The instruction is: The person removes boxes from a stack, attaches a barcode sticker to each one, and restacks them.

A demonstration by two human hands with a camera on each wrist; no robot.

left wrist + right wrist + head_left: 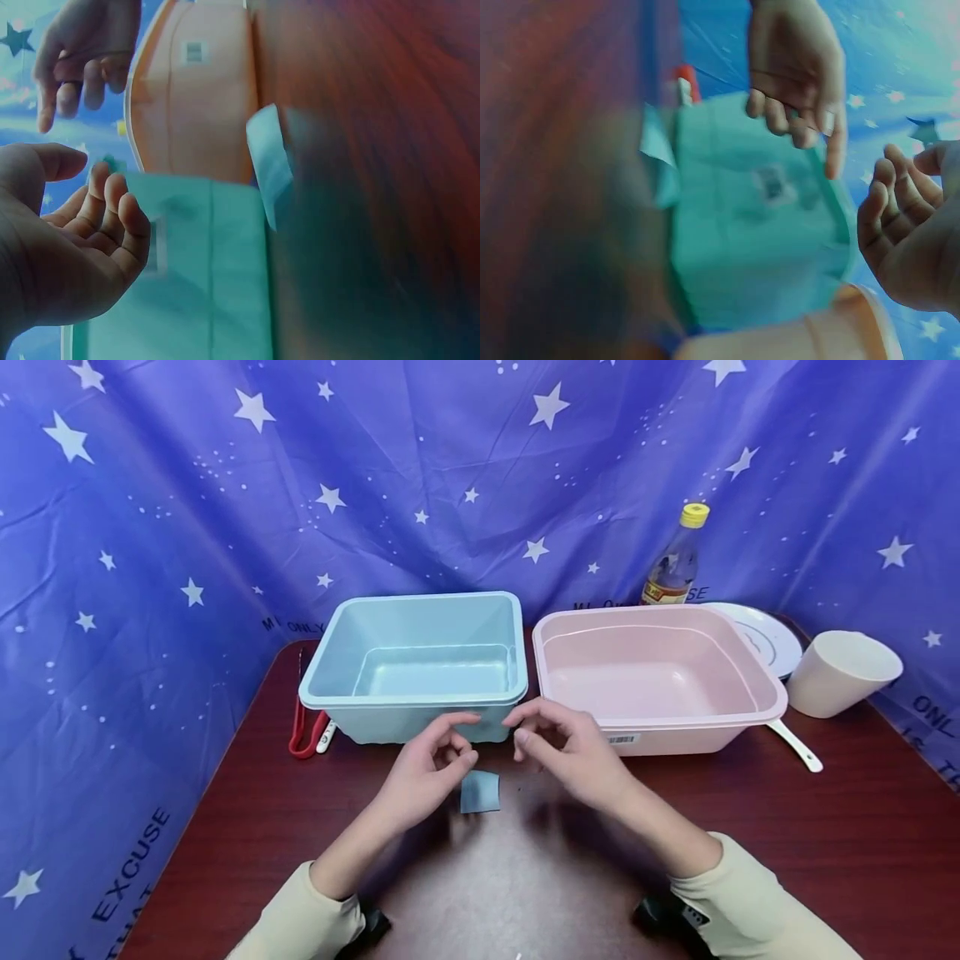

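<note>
My left hand point(423, 770) hovers in front of the blue basin, its fingers loosely bent and nothing between them. Opposite it, with a small gap between the fingertips, my right hand point(568, 750) is also in the air and holds nothing. Below and between them is a small light-blue square piece point(480, 792) on the tabletop; its material is hard to tell. In the left wrist view the blue piece point(271, 165) looks bent, with part of it raised. The right wrist view shows the same piece point(658, 156), blurred, beside the blue basin.
Behind the hands stand a blue basin point(420, 702) and a pink basin point(667, 724). Red-handled tongs or scissors point(303, 739) and a white handle point(326, 737) lie left. Rightward are a white spoon handle point(797, 746), a cup point(843, 672), a plate point(776, 639) and a yellow-capped bottle point(675, 564).
</note>
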